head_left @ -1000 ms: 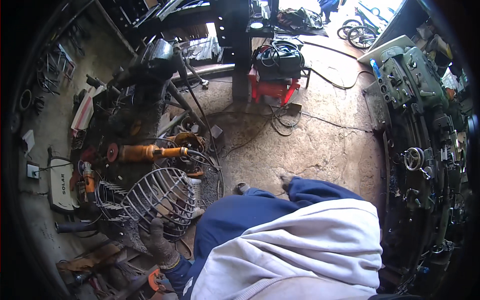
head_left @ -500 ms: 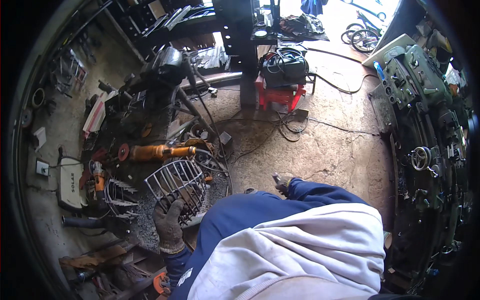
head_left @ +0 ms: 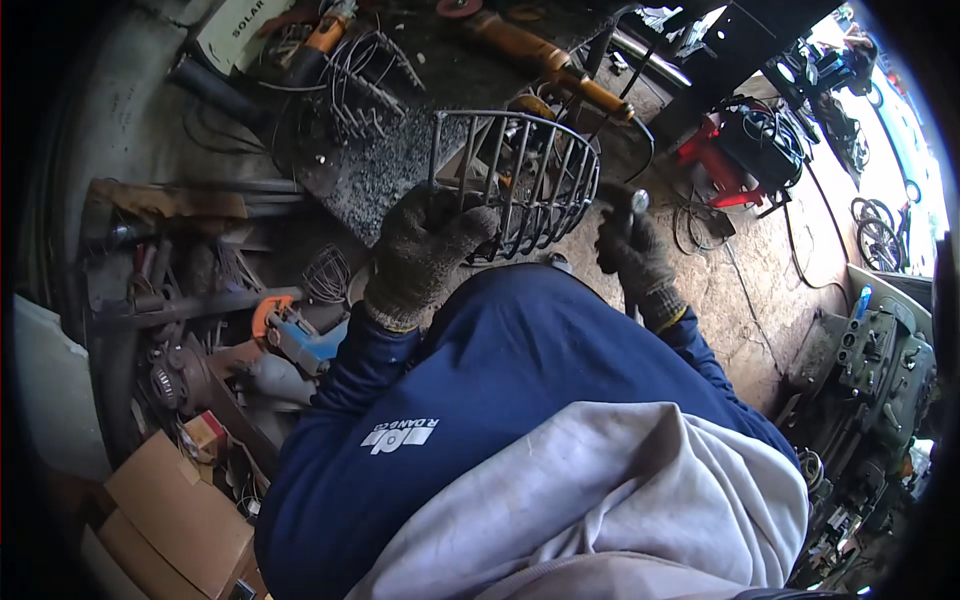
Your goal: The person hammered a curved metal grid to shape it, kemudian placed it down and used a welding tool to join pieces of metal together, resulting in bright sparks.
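My left hand [head_left: 425, 250], in a dark knitted work glove, is closed around the lower left side of a curved metal-bar cage [head_left: 515, 203]. The cage is tilted above my lap, its bars bent into a basket shape. Close to the cage's right side is my gloved right hand [head_left: 640, 262], fingers wrapped round a tool with a shiny round metal end [head_left: 640, 201]. Most of that tool is hidden by the glove, so its kind cannot be made out.
Beyond the cage lie a long orange power tool [head_left: 525, 48] and an orange angle grinder [head_left: 328, 33] on a dark bench. An orange-and-blue clamp-like tool [head_left: 300, 332] and a cardboard box [head_left: 180, 510] are at left. A red stand [head_left: 712, 165] and green machine [head_left: 885, 365] stand at right.
The view has swung toward the left side of the workshop. My right hand has come in from the right, close to the cage. The left hand still grips the cage, which is turned differently.
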A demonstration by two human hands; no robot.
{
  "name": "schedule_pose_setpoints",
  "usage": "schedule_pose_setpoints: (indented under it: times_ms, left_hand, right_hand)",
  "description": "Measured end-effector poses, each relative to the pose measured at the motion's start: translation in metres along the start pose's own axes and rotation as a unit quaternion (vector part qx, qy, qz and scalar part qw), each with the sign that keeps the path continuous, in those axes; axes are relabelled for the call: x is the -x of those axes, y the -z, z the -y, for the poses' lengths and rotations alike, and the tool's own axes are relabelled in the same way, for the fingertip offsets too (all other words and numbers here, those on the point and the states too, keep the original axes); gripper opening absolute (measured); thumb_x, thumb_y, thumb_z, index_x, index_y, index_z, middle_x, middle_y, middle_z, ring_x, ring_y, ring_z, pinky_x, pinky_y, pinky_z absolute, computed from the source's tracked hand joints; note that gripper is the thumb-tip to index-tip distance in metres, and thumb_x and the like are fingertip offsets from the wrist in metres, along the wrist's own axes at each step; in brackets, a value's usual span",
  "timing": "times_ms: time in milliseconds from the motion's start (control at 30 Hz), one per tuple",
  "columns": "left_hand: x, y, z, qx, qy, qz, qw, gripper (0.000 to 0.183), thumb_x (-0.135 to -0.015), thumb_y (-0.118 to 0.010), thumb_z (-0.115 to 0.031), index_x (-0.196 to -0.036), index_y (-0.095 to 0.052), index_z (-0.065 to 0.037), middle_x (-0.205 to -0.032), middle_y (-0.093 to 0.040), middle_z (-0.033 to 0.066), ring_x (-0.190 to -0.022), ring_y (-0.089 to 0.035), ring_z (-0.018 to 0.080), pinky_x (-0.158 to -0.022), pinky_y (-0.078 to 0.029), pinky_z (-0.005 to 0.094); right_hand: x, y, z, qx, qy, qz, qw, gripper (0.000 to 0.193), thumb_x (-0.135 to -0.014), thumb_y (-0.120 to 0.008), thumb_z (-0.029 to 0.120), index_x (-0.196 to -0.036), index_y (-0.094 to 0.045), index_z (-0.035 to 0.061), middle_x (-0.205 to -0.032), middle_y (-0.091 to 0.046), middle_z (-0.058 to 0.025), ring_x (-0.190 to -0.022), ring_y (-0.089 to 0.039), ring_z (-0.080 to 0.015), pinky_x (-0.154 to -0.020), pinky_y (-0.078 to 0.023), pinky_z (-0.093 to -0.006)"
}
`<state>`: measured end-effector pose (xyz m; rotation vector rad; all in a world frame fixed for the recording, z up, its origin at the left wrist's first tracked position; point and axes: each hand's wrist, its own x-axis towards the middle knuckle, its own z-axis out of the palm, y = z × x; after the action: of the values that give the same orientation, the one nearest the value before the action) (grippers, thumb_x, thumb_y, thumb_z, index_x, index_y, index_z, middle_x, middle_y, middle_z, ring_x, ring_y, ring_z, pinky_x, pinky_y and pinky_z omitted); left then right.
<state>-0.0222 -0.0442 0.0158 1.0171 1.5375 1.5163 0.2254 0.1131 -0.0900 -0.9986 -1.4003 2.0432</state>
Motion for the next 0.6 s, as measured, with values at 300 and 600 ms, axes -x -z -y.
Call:
schedule_pose_setpoints:
  times_ms: [300, 600]
  left_hand:
    - [0.013, 0.018, 0.005, 0.092, -0.001, 0.011, 0.996, 0.027, -0.084, -0.073, -0.014, -0.106, -0.064, -0.001, -0.083, -0.066, 0.0014, -0.072, -0.060, 0.0067, -0.065, -0.050, 0.0229]
    - [0.011, -0.003, 0.008, 0.077, -0.006, 0.037, 0.996, 0.024, -0.085, -0.071, -0.013, -0.105, -0.064, 0.000, -0.083, -0.068, 0.0019, -0.074, -0.062, 0.0069, -0.066, -0.051, 0.0238]
  right_hand:
    - [-0.013, -0.086, 0.081, 0.071, 0.286, -0.077, 0.952, 0.037, -0.095, -0.051, 0.004, -0.132, -0.047, 0.0074, -0.124, -0.056, -0.0062, -0.106, -0.055, -0.0144, -0.082, -0.049, -0.0272]
    - [-0.011, -0.067, 0.101, 0.314, 0.398, -0.043, 0.861, 0.036, -0.093, -0.051, 0.002, -0.129, -0.052, 0.0043, -0.114, -0.060, -0.0073, -0.099, -0.059, -0.0166, -0.088, -0.047, -0.0274]
